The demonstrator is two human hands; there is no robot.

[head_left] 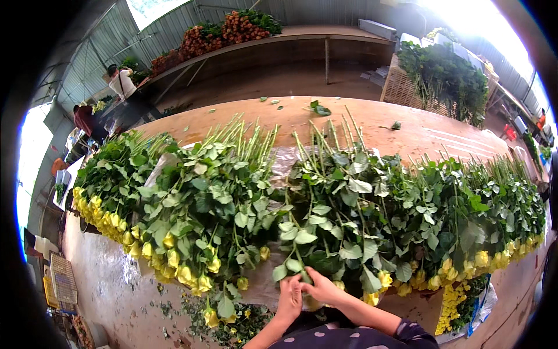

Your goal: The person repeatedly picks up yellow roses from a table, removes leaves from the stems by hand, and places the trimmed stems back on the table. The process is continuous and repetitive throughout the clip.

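Note:
My left hand (289, 298) and my right hand (321, 288) meet at the table's near edge, fingers closed around the head end of a yellow rose (312, 303). Its bloom is mostly hidden between my hands, and its leafy stem points away from me over the table. Left of my hands lies a thick row of yellow roses (203, 283), blooms hanging over the near edge. A second row of roses (385, 279) spreads to the right. Clear plastic sheet (264, 285) shows between the two rows.
Loose leaves (321, 109) lie on the wooden tabletop (244, 110) beyond the stems. Fallen leaves and yellow blooms (247, 326) litter the floor. Orange roses (238, 28) fill a far bench. A wicker crate (401, 81) stands at back right, and two people (122, 84) work at far left.

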